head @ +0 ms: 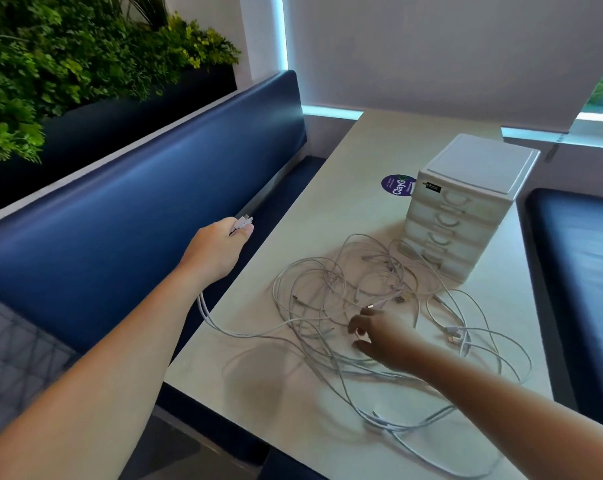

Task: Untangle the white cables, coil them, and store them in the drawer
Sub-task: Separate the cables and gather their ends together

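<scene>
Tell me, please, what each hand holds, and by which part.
The left hand pinches a white cable by its connector end. The right hand reaches into the tangle, fingers loosely curled, apparently gripping nothing.

Matt table (328,216), plastic drawer unit (466,202)

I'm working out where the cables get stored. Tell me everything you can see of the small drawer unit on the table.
The drawer unit is a small white cabinet, plastic by its look, with a flat recessed top and a stack of shallow drawers, each with a curved handle; all look closed. A black label sits at its upper front corner. It stands upright toward the far end of the pale table. Loops of the white cables seem to reach its base.
</scene>
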A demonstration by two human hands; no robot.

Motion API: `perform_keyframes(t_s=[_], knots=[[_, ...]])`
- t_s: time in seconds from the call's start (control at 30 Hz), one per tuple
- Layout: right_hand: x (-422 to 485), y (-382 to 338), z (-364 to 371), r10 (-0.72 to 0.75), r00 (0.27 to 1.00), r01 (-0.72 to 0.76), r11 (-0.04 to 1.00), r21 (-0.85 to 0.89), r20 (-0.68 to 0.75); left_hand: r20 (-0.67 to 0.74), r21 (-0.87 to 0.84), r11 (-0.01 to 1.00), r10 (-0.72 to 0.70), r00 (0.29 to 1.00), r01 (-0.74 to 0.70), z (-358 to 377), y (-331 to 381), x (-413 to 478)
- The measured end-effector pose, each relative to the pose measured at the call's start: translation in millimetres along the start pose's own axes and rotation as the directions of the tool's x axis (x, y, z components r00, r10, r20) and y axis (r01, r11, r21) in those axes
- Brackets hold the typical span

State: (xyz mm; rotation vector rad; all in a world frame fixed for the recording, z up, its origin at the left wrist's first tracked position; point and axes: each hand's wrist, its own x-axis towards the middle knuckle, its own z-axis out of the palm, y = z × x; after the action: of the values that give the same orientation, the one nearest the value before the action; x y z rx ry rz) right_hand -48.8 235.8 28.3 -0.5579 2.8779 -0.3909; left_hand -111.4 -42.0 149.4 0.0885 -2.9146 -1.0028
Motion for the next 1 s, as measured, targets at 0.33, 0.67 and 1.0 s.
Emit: perform_keyframes(t_s=[0.33,0.67,1.0], knots=[[54,-40,23,-0.081,0.996,0.082,0.996,0.029,-0.048,0.040,-0.009,0.999,-0.052,0.998,0.052,-4,-20,4],[73,-53,25,-0.009,0.976,0.018,0.999,-0.037,0.218,0.061,-0.031,0.995,-0.096,0.994,0.098,-5,-38,4],[66,-45,5,0.037,0.951,-0.056,0.997,0.052,0.307,0.079,-0.059,0.993,-0.095,0.992,0.099,-6,-40,-2]])
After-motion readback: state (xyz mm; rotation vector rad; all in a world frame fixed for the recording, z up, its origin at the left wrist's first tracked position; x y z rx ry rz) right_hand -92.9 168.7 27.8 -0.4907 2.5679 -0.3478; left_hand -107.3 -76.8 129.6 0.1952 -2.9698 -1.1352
